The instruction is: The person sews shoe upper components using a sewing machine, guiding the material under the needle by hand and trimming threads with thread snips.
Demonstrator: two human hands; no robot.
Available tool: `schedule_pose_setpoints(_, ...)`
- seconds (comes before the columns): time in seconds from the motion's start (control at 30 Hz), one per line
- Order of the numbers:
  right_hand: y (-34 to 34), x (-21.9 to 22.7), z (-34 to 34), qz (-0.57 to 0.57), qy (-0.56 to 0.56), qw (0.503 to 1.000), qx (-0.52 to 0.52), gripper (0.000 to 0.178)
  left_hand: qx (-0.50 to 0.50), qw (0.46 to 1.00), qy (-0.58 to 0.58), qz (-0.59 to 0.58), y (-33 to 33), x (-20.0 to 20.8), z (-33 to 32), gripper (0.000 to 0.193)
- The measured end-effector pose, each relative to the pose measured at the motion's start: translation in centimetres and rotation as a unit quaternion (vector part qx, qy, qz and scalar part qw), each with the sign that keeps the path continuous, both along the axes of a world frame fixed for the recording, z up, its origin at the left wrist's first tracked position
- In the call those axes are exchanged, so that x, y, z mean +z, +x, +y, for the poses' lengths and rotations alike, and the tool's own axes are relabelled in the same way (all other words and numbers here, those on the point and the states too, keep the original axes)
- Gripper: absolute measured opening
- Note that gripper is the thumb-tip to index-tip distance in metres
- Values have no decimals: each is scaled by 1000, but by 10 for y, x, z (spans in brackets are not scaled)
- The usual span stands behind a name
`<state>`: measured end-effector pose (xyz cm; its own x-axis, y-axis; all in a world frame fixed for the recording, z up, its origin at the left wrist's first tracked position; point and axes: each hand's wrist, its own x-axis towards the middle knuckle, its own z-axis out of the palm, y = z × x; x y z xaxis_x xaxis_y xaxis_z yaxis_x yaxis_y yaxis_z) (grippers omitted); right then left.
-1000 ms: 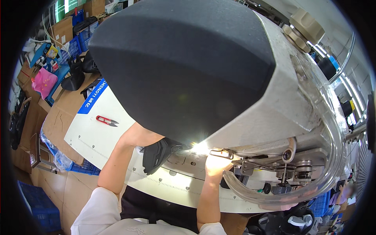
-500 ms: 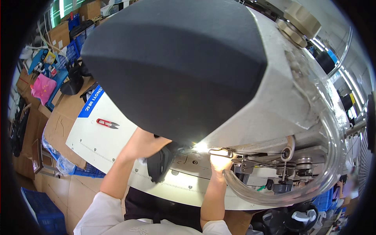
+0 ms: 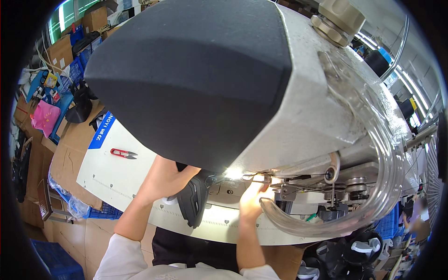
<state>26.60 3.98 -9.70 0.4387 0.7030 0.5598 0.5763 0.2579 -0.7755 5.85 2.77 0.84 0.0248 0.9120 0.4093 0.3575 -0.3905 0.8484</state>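
The sewing machine's dark head cover (image 3: 186,88) fills the middle of the view and hides part of the work area. Below its left side, my left hand (image 3: 169,179) is closed on a black, ridged, moulded-looking piece (image 3: 192,200), whose kind I cannot make out. That piece hangs down over the near part of the white table (image 3: 126,182). My right hand (image 3: 252,201) reaches in by the lit needle area, beside the end of a clear tube (image 3: 298,227). Glare and machine parts cover its fingertips, so what it touches cannot be told.
Red-handled thread snips (image 3: 123,153) lie on the table at left. The thick clear tube loops down the machine's right side, near metal linkages (image 3: 333,186). Cardboard (image 3: 70,158) and blue crates (image 3: 58,259) stand at left. Black and white items (image 3: 359,249) are heaped at lower right.
The view has shifted a little. The black piece now hangs lower and shows more of itself beside my left hand. My right hand has moved slightly left and more of it shows.
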Motion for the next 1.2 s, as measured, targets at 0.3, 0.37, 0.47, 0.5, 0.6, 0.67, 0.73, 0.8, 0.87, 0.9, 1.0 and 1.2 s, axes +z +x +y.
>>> schedule_pose_setpoints(0.3,-51,13,-60,225,-125,921,293,23,70,884,304,349,30,52,-35,22)
schedule_pose_setpoints(0.37,-44,20,-59,342,-117,874,326,14,6,912,244,329,36,49,-27,18)
schedule_pose_setpoints(0.47,-14,61,-67,417,-124,826,359,9,5,934,215,284,45,38,-24,19)
schedule_pose_setpoints(0.5,-4,62,-68,397,-122,834,364,10,26,950,182,252,53,31,-28,23)
schedule_pose_setpoints(0.6,4,57,-65,355,-114,851,370,13,81,973,154,150,66,8,-29,37)
schedule_pose_setpoints(0.67,9,54,-66,401,-144,826,370,14,119,991,2,69,72,6,-26,43)
schedule_pose_setpoints(0.73,4,52,-69,429,-142,816,360,14,111,992,-40,43,67,-3,-22,43)
schedule_pose_setpoints(0.8,3,53,-71,429,-152,820,346,14,93,993,-68,-28,65,-19,-17,37)
schedule_pose_setpoints(0.87,5,54,-69,435,-170,811,353,15,91,995,-27,-38,69,-24,-17,32)
schedule_pose_setpoints(0.9,6,51,-67,390,-145,836,357,15,130,990,1,-52,75,-19,-17,31)
schedule_pose_setpoints(1.0,2,49,-65,348,-117,859,357,14,132,990,1,-58,70,0,-18,32)
schedule_pose_setpoints(1.2,-2,49,-67,339,-115,857,371,12,69,992,0,103,52,-22,-7,36)
